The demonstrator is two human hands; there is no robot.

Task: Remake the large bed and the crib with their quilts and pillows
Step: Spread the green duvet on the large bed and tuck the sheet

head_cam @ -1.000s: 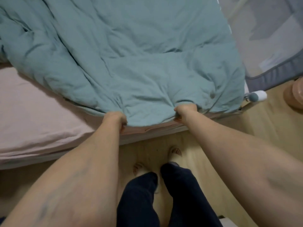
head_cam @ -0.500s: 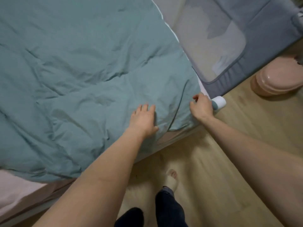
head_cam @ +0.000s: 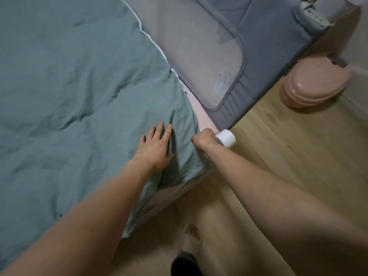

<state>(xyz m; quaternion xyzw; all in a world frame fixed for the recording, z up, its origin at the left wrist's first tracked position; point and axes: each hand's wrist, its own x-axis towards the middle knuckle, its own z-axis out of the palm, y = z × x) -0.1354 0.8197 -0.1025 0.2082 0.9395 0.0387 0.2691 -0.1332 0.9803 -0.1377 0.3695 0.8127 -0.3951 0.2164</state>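
Note:
A teal quilt (head_cam: 75, 92) covers the large bed, rumpled, with its corner hanging over the foot edge. My left hand (head_cam: 154, 149) lies flat on the quilt near that corner, fingers straight and spread. My right hand (head_cam: 205, 139) is fisted at the quilt's right edge, gripping the fabric beside a strip of pink sheet (head_cam: 201, 118). The grey crib (head_cam: 256, 54) with its mesh side panel stands against the bed's right side. No pillows show.
A white cap (head_cam: 227, 138) on the crib's foot sits right by my right hand. A pink round stool (head_cam: 312, 84) stands on the wooden floor (head_cam: 288, 156) at the right. My feet are at the bottom edge, by the bed's foot.
Both hands let go of the quilt's foot edge and shifted right toward the crib. My left hand flattened on the quilt; my right hand closed on the quilt's right edge.

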